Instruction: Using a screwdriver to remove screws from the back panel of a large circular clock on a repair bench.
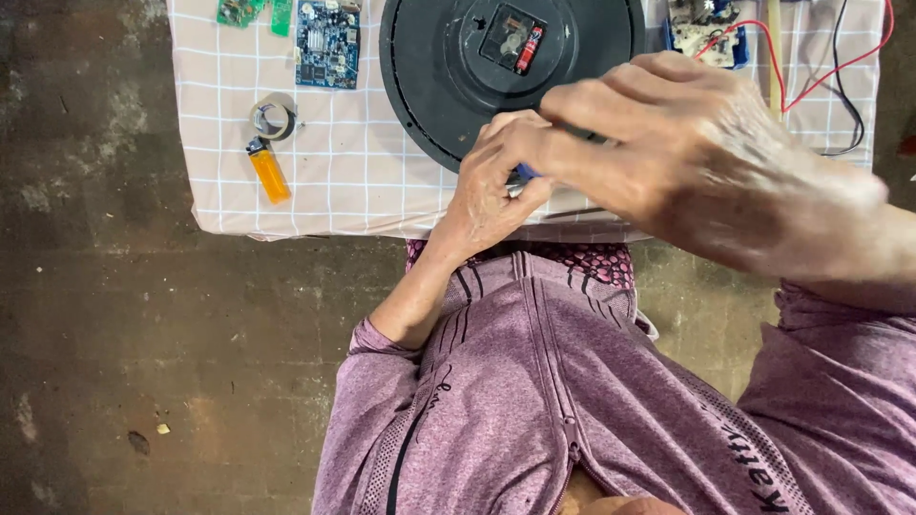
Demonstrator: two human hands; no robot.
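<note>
Clock: a round black wall clock [448, 86] lies face down on a pale checked cloth [363, 181], its square movement showing a red-ended battery [528, 50]; the top edge is cut off.
Left hand: the left hand [491, 186] pinches a small blue-and-silver object [522, 176] at the clock's near rim (too hidden to identify).
Right hand: the right hand [687, 153], blurred and close to the camera, curls over the same spot; its grip cannot be told.
Nearby: orange lighter [268, 171], tape roll [273, 118], blue circuit board [327, 43], red and black wires [821, 67].
Clothing: purple zipped top [572, 401].
</note>
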